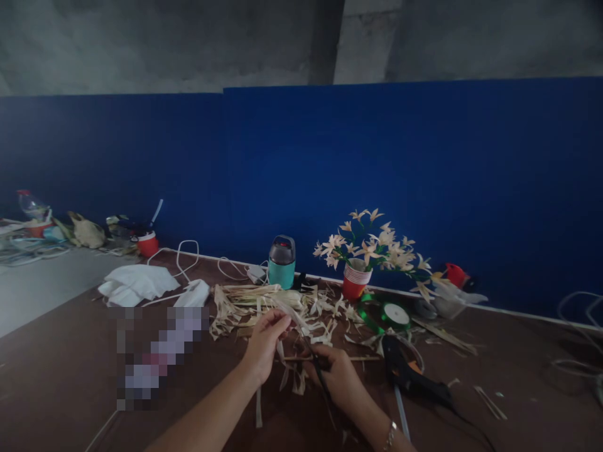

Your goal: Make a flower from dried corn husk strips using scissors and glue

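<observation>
My left hand [267,342] pinches a pale strip of dried husk [288,309] between thumb and fingers, holding it above the table. Just to its right, my right hand [335,371] is closed around a slim dark scissors-like tool [318,370]. The tool's upper end points up and left towards the strip; I cannot tell whether they touch. A thin stick [365,358] lies crosswise by my right fingers. Beneath and beyond both hands, loose husk pieces [254,301] are spread over the brown table [226,389].
Husk flowers [370,251] stand in red paper cups [354,282] at the back. A black glue gun [414,376] and green ribbon spool [377,314] lie right. Behind my hands stands a teal lantern-shaped device [281,263]. White bags [139,284] lie left; a blue partition [301,163] closes the back.
</observation>
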A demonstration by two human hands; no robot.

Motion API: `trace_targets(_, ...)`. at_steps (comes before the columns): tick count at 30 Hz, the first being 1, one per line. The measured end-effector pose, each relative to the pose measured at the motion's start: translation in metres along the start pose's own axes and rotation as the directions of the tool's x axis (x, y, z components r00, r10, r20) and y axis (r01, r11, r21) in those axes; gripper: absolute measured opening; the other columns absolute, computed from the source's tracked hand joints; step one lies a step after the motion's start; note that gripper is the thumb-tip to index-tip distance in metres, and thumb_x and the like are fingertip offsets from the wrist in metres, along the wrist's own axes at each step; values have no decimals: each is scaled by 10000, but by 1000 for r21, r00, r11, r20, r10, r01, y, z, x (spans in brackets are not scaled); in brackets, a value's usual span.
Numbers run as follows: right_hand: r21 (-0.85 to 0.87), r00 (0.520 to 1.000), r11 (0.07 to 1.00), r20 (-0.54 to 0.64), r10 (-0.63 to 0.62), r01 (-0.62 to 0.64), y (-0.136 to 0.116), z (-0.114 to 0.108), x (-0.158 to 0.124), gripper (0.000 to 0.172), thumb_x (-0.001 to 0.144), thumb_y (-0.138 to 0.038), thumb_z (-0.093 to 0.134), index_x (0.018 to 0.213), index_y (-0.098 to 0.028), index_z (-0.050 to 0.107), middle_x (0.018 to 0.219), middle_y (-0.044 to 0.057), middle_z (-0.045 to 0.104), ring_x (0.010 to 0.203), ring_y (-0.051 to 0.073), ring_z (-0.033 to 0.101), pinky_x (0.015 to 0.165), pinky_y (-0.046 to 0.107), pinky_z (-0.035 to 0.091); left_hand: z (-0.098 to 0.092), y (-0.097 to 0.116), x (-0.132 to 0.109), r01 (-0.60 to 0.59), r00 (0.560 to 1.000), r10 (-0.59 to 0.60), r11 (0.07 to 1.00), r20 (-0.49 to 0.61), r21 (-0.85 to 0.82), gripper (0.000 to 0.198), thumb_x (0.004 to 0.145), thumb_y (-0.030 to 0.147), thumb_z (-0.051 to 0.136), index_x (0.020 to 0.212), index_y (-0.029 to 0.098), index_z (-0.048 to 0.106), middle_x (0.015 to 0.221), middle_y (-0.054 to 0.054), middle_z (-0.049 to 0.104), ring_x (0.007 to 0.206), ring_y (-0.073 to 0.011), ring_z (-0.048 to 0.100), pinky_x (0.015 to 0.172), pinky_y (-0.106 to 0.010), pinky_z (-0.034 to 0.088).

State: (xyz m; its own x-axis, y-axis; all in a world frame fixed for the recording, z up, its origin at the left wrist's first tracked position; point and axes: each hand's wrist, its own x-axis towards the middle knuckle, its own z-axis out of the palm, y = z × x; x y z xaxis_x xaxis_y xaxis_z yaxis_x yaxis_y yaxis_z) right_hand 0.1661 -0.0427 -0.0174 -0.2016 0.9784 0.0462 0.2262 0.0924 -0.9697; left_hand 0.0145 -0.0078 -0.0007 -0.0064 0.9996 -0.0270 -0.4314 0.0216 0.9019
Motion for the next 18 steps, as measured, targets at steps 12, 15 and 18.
trace_targets(12, 94, 999, 995, -9, 43, -42, -3, 3, 0, 238, 634, -349, 680, 701, -122, 659, 500, -36, 505, 476, 91, 416, 453, 190, 329, 1, -4, -1, 33, 999, -33, 998, -7, -46, 192, 587, 276, 745, 635, 136, 623, 631, 6, 596, 606, -102, 526, 597, -209, 396)
trace_targets(15, 106, 999, 994, -14, 37, -35, -3, 3, 0, 214, 626, -320, 690, 705, -123, 661, 505, -38, 506, 483, 90, 419, 468, 192, 336, 2, -5, -1, 40, 999, -40, 998, 0, -57, 198, 582, 273, 751, 630, 135, 617, 613, 11, 592, 598, -99, 528, 597, -206, 399)
trace_targets(18, 104, 999, 994, -22, 26, -23, -1, 3, 2, 198, 622, -300, 695, 713, -126, 668, 516, -36, 513, 487, 93, 422, 467, 192, 336, 2, -5, -1, 48, 999, -49, 996, -2, -69, 205, 573, 275, 757, 634, 136, 620, 623, 12, 603, 607, -100, 538, 605, -204, 404)
